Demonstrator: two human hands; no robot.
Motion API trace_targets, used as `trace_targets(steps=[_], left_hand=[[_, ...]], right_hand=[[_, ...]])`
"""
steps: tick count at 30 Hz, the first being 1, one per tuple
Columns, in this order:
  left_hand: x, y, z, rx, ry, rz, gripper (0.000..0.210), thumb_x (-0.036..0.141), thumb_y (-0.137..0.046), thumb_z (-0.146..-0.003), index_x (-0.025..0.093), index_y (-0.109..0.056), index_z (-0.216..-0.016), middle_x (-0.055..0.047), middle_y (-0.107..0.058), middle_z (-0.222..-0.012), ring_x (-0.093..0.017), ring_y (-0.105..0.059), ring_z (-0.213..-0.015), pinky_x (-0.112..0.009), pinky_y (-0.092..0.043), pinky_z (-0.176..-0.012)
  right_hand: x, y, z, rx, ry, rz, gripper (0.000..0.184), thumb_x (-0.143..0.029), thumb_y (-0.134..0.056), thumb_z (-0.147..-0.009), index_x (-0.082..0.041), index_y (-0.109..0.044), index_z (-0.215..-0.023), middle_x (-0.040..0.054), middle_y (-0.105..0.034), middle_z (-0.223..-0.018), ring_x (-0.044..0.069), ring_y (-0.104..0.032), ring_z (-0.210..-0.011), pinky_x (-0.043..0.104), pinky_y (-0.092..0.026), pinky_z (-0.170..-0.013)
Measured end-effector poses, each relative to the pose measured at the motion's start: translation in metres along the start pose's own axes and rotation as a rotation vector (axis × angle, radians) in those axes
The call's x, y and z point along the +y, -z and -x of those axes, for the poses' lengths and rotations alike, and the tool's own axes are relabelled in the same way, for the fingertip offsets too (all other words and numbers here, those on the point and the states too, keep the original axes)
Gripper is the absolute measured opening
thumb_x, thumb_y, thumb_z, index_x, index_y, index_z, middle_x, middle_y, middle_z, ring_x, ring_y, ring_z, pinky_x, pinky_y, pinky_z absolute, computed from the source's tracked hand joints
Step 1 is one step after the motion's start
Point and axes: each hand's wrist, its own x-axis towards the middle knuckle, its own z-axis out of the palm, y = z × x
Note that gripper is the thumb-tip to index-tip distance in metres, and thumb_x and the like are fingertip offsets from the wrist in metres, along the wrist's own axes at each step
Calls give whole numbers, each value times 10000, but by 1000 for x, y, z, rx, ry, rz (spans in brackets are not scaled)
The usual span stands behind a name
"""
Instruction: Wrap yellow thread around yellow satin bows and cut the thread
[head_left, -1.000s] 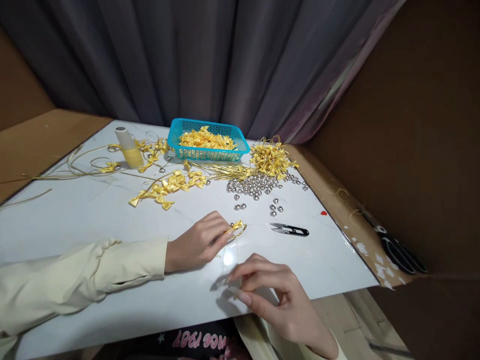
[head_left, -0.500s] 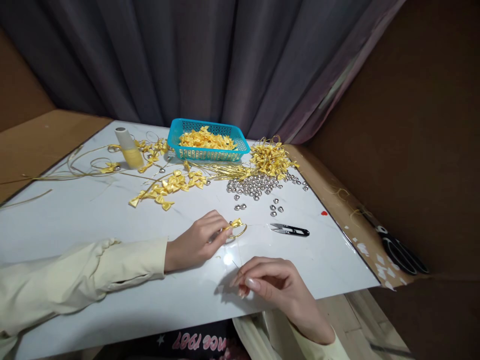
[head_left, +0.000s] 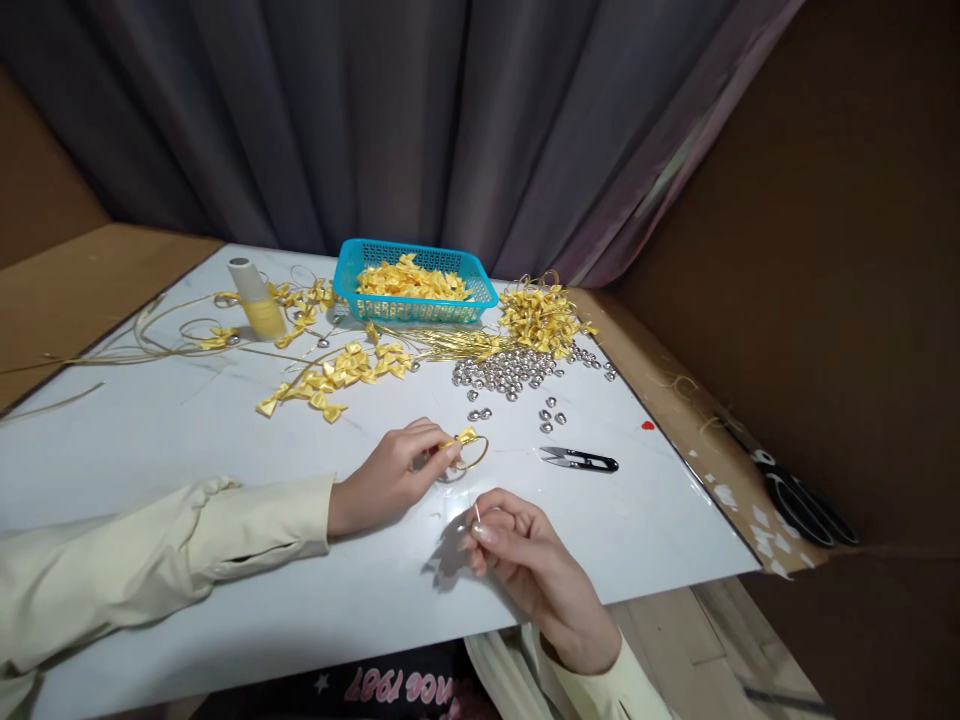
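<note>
Just below the centre of the frame, a yellow bow (head_left: 468,435) with a gold loop (head_left: 486,452) is pinched between the thumb and fingers of the left hand (head_left: 395,475). Lower and to the right, a needle-like sliver (head_left: 477,512) is gripped between the right hand's (head_left: 536,550) pressed thumb and fingertips. Right of centre, snips (head_left: 581,461) are seen; silver beads (head_left: 504,372) are heaped above, below a blue basket (head_left: 420,309).

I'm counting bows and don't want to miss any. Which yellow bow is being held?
The bow pinched by the left hand, with a gold cord loop beside it. The other bows lie on the white table or in the blue basket, untouched.
</note>
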Motion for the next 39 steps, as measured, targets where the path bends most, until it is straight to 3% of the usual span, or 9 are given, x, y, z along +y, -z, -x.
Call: trace_targets(steps=[3, 12, 16, 25, 29, 39], left_hand=[[1, 0, -1, -8, 44, 30, 282, 277, -438, -929, 135, -628, -777, -46, -609, -756, -158, -559, -762, -273, -422, -710], [6, -1, -1, -34, 218, 254, 270, 333, -475, -903, 144, -613, -768, -35, -628, -796, -160, -564, -791, -268, -412, -733], [8, 0, -1, -84, 238, 384, 279, 358, -480, -890, 137, -616, -785, -42, -642, -796, -160, -569, -781, -264, -429, -725], [11, 1, -1, -129, 218, 438, 262, 329, -487, -888, 131, -635, -804, -60, -665, -827, -170, -586, -817, -280, -453, -768], [11, 1, -1, -118, 213, 426, 262, 325, -481, -899, 133, -637, -815, -61, -674, -845, -170, -592, -831, -279, -460, -781], [10, 0, -2, -75, 282, 370, 289, 368, -498, -890, 133, -646, -810, -51, -669, -831, -174, -577, -805, -274, -446, -751]], right_hand=[[2, 2, -3, 9, -76, -58, 195, -204, -841, -651, -132, -687, -748, 29, -722, -669, 65, -621, -521, 145, -488, -533], [1, -10, -9, 26, -51, 73, 177, -257, -822, -674, -128, -732, -753, 67, -738, -708, 98, -638, -579, 181, -479, -540], [-7, -10, -7, 72, 45, 222, 191, -299, -796, -702, -131, -739, -771, 88, -743, -762, 86, -600, -552, 181, -450, -512], [-32, -4, 10, 221, 257, 583, 180, -351, -735, -770, -199, -743, -865, 41, -708, -731, 74, -496, -507, 196, -370, -477], [-32, -4, 13, 247, 301, 681, 194, -376, -699, -804, -186, -720, -769, 21, -640, -813, 65, -444, -562, 182, -326, -461], [-1, -24, 1, 46, 82, 254, 256, -388, -691, -812, -140, -654, -759, 42, -695, -705, 42, -407, -422, 180, -282, -414]])
